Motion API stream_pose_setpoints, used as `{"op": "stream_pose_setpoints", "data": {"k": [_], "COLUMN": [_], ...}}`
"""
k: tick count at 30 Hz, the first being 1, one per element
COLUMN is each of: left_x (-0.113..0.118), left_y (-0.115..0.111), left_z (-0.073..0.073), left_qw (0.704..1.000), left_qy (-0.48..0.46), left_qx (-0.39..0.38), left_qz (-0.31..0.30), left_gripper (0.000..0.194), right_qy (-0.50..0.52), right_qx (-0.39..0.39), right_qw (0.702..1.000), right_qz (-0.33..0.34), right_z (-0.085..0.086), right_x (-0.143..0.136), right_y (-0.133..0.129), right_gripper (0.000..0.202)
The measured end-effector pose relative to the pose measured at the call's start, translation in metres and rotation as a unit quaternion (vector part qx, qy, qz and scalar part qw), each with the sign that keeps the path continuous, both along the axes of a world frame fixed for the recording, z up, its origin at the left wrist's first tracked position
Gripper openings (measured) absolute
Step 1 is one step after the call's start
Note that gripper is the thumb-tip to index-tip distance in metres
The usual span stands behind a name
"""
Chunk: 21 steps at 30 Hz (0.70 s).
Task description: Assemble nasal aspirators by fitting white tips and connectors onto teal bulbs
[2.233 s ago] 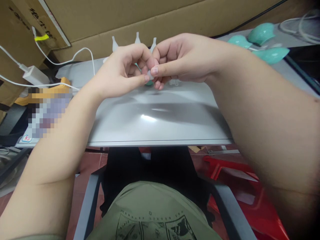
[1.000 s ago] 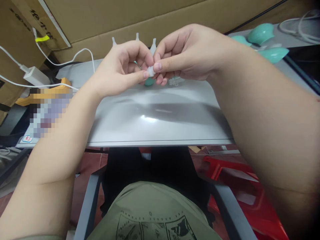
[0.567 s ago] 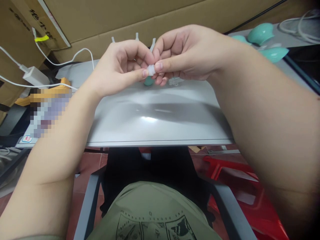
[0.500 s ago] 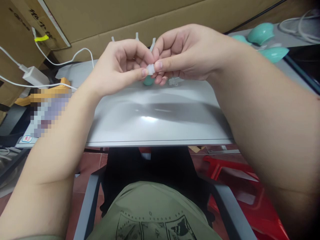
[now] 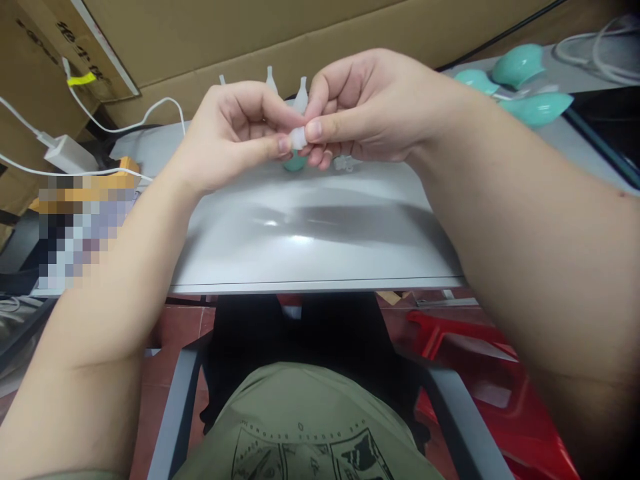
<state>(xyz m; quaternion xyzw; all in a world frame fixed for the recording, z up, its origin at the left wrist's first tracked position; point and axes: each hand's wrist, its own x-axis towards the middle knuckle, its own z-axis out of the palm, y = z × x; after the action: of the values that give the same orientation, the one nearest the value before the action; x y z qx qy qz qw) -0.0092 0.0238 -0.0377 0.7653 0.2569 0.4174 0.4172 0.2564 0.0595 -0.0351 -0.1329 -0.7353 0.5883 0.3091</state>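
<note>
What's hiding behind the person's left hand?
Behind the left hand, two narrow whitish tips poke up, with brown cardboard farther back. The hand covers whatever is below those tips, so I can't tell what's there.

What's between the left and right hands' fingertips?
A small, stubby, translucent white piece, material unclear, pinched by the left hand and the right hand, as the head view shows.

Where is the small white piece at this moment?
In the head view, the white piece is at the upper middle, held between the left hand and the right hand, just above a mint piece in the picture.
</note>
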Motion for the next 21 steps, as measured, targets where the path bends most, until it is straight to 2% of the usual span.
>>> {"op": "stream_pose_setpoints", "data": {"k": [3,6,13,16,21], "left_x": [0.0010,0.0013,0.0024,0.0016,-0.0009], "left_y": [-0.0008,-0.0006,-0.0004,-0.0019,-0.0039], "left_z": [-0.0003,-0.0005,-0.0017,-0.0028,-0.0043], "left_qw": [1.000,1.000,0.999,0.999,0.998], "left_qy": [-0.022,-0.028,-0.005,-0.003,-0.039], "left_qx": [0.006,0.007,-0.022,-0.030,-0.040], "left_qz": [-0.018,-0.010,0.024,0.042,0.038], "left_gripper": [0.051,0.049,0.066,0.061,0.049], "right_qy": [0.020,0.016,0.011,0.021,0.038], "right_qx": [-0.011,0.004,0.008,0.017,0.040], "right_qw": [1.000,1.000,0.999,0.999,0.998], "right_qz": [0.005,0.024,0.040,0.041,0.029], "right_z": [-0.0008,-0.0022,-0.0037,-0.0017,0.0013], "right_x": [-0.0017,-0.0022,-0.0028,-0.0049,-0.0077], "right_y": [-0.0012,0.0014,0.0024,-0.0008,-0.0042], "right_gripper": [0.058,0.053,0.053,0.052,0.053]}}
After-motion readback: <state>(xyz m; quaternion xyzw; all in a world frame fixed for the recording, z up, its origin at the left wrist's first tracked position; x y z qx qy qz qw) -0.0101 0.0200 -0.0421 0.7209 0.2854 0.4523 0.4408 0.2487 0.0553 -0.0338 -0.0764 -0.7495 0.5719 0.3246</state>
